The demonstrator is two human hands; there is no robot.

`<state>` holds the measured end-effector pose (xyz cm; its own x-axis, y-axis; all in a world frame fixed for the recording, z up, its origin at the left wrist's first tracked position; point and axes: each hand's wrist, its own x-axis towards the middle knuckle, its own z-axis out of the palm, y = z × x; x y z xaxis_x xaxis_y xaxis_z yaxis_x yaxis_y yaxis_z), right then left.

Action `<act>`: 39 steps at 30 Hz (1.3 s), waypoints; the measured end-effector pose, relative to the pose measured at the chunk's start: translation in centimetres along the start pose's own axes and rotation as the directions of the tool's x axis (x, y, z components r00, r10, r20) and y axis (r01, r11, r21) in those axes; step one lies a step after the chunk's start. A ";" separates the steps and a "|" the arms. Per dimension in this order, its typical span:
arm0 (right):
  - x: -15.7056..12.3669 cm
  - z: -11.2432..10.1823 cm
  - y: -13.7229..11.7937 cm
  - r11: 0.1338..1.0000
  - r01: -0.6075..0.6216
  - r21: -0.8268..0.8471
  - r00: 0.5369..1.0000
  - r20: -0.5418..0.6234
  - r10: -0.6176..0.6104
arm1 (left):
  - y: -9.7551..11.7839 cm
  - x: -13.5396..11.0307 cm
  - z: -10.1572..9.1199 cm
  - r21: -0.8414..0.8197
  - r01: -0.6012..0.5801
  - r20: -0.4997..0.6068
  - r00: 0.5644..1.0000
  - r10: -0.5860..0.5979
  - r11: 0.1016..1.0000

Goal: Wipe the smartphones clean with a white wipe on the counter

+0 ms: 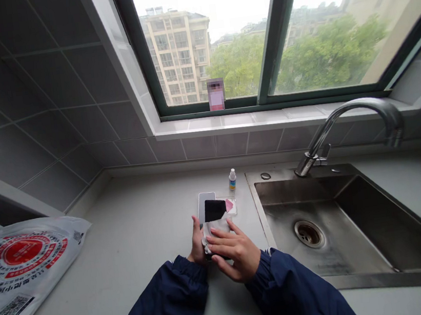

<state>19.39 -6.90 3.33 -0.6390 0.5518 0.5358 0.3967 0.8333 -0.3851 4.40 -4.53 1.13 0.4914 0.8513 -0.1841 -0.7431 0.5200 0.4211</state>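
Tissue [216,225] is pressed onto a dark phone [215,209] by the right hand [232,250], its grip spread flat. The phone is clasped along its left side by the left hand [196,244], the undermost fingers hidden, above the bench [127,230], left of the sink [349,242].
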 end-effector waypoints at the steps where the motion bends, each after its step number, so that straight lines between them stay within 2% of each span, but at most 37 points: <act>1: 0.0 0.0 0.0 1.000 0.003 -0.001 1.000 0.009 -0.003 | 0.0 -0.1 0.0 0.006 0.022 -0.004 1.000 -0.022 1.000; 5: -0.1 0.4 0.1 0.996 -0.025 -0.086 0.999 0.027 0.027 | -0.2 -0.2 0.1 0.027 0.058 0.037 0.998 -0.059 0.998; 12: -0.5 1.1 1.4 0.934 -0.214 -0.286 0.974 0.011 0.226 | -0.9 0.5 -0.8 0.037 -0.063 0.094 0.994 0.060 0.997; 19: -0.5 1.0 2.1 0.899 -0.325 -0.294 0.944 -0.045 0.327 | -0.8 0.6 -0.8 0.059 -0.086 0.111 0.991 0.079 0.995; 22: -0.6 1.0 2.2 0.911 -0.309 -0.274 0.950 -0.046 0.308 | -0.6 0.5 -0.5 0.026 -0.115 0.102 0.988 0.112 0.993; 30: -0.3 0.5 1.5 0.972 -0.163 -0.167 0.985 -0.084 0.151 | -0.1 0.3 -0.2 0.005 -0.166 0.016 0.986 0.166 0.986; 35: 0.1 -0.1 0.4 0.989 -0.076 -0.125 0.992 -0.105 0.062 | 0.2 0.4 -0.5 -0.005 -0.145 0.055 0.988 0.145 0.989; 39: 0.2 -0.2 -0.4 0.995 -0.004 -0.100 0.999 -0.047 0.000 | 0.3 0.4 -0.3 -0.012 -0.105 0.079 0.991 0.106 0.994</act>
<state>19.20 -7.15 3.73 -0.6072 0.5526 0.5709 0.4638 0.8299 -0.3101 4.27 -4.00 0.91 0.4442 0.8934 -0.0679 -0.7961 0.4283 0.4276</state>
